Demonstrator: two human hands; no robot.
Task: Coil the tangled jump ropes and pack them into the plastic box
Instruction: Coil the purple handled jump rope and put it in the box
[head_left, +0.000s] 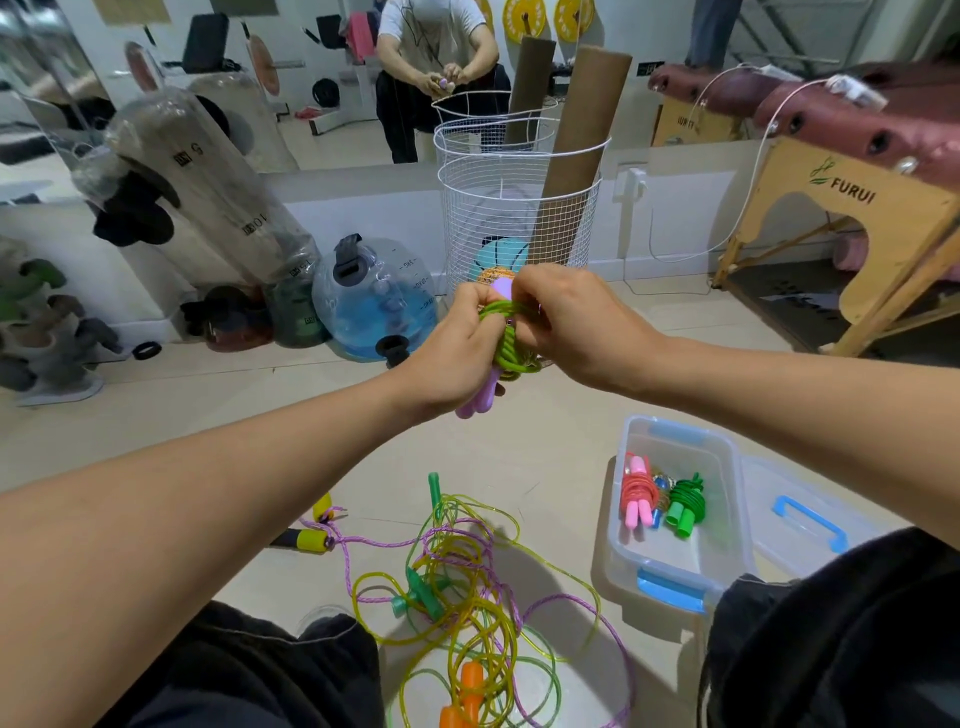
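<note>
**Green rope bundle held between both hands, box down to the right**

Wrapping was the step I judged to be in hand. My left hand (457, 343) had its fingers curled round the bright green plastic jump rope with lilac handles (506, 338), gripping the coil with the handles poking out below its palm. My right hand (566, 322) pinched the upper turns of the same rope, fingers clenched on the cord just beside the left fingertips. The bundle's long axis ran roughly up and down between the two sets of fingers.

The clear plastic box with blue latches (727, 525) sat on the floor well below and to the right of my fingers, nearer the right hand. Inside lay a coiled red rope with pink handles (638, 499) and a coiled dark green rope (687, 504). The loose tangle of yellow, purple and green ropes (467, 587) lay straight beneath my fingers, not yet coiled.
</note>
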